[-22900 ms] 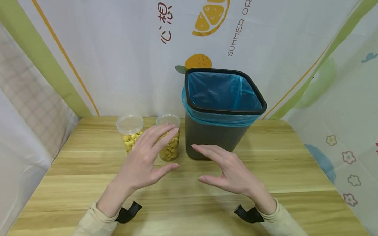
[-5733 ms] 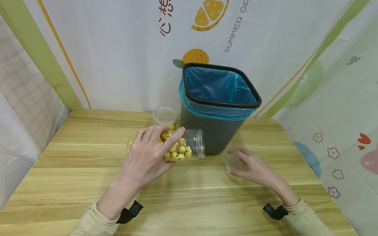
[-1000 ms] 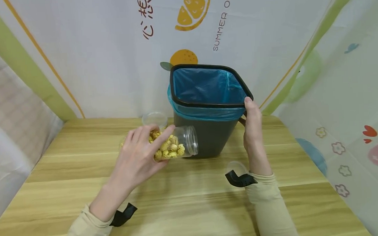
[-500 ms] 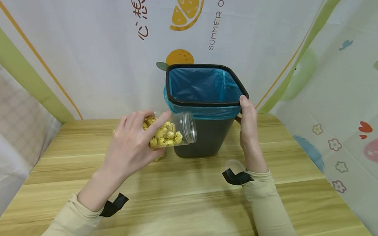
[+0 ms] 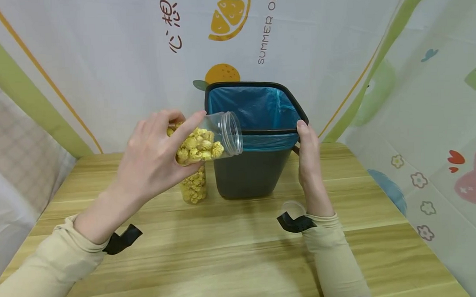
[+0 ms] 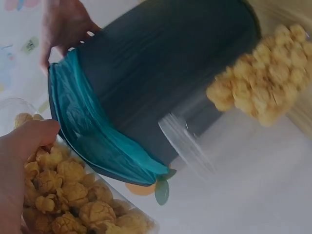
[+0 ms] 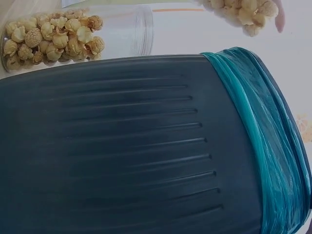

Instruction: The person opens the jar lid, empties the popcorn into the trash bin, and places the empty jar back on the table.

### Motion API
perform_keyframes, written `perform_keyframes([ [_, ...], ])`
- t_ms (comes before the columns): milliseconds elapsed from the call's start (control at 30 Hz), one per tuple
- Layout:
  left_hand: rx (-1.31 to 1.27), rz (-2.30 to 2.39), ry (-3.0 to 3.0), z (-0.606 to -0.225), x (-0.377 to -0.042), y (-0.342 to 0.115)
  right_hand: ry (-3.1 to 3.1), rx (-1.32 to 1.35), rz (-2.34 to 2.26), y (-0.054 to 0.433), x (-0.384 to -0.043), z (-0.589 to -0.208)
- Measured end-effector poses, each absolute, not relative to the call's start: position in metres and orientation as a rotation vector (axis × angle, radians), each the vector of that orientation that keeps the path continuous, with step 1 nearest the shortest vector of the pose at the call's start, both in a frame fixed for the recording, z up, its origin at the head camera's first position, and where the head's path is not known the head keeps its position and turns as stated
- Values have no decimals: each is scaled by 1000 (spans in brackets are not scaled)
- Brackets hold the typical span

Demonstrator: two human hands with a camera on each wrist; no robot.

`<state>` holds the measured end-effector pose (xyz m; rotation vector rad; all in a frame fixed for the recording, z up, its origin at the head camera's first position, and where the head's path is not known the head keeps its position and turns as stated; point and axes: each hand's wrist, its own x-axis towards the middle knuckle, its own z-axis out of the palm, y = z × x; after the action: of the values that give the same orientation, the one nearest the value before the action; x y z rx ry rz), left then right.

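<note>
My left hand (image 5: 149, 156) grips a clear plastic jar (image 5: 227, 133) of yellow popcorn, lying nearly sideways in the air. Its lidless mouth points right and overlaps the front left rim of the dark grey trash bin (image 5: 247, 176). The popcorn (image 6: 73, 197) sits in the lower part of the jar, near my palm. With my right hand (image 5: 310, 157) I hold the bin's front right rim corner, thumb over the edge. A blue bag (image 5: 267, 142) lines the bin and folds over its outside. Upright behind the held jar stands a second popcorn jar (image 5: 194, 187), its top hidden in the head view.
A clear round lid (image 5: 293, 206) lies on the wooden table (image 5: 226, 262), partly hidden by the black strap piece at my right wrist. A white printed curtain (image 5: 132, 60) hangs right behind the bin, and more patterned cloth (image 5: 402, 129) borders the right side.
Over the last second my left hand lifts the jar from low beside the bin to rim height, uncovering the second jar. My right hand stays on the rim. Earlier, the held jar's lid came off.
</note>
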<state>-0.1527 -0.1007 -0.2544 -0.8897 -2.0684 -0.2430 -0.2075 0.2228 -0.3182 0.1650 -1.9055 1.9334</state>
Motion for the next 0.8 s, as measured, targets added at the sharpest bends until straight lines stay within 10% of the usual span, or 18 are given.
perform_keyframes([
  [800,-899,-45,-2063,-207,-185,-112,-1915,204,1956,226,-207,-315],
])
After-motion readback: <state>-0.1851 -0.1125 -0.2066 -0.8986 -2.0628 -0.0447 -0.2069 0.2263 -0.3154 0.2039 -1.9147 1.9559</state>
